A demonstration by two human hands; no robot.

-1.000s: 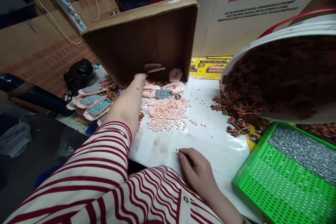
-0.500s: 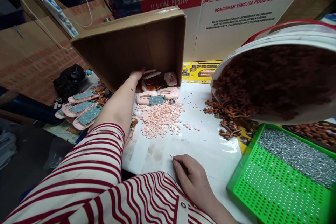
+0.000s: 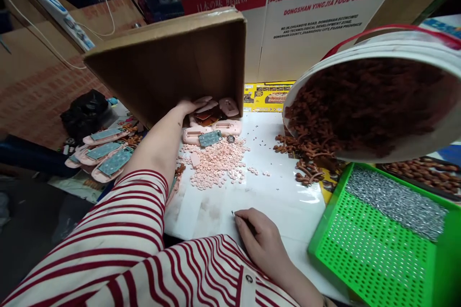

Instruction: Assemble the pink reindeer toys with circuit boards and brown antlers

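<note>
A cardboard box (image 3: 169,57) lies on its side at the far part of the white table (image 3: 281,211), its mouth toward the person. To the right of the box a white bucket (image 3: 382,43) leans over, filled with brown parts; nearer the person than that bucket, and also right of the box, sits a green basket (image 3: 328,213) of silvery pins. The left hand (image 3: 192,105) reaches inside the mouth of the box and is by far the nearer to the pink shell (image 3: 209,105). That shell lies in the box, beneath and just right of the fingers, its long axis running roughly across the mouth. It looks pale, smooth and slightly curved, with brown-orange pieces (image 3: 207,117) beside it (whether the left grip has closed on it, I cannot tell). Well in front of the box, the right hand (image 3: 261,237) rests low over the table, its thumb and forefinger pinched on a tiny dark piece (image 3: 232,213).
</note>
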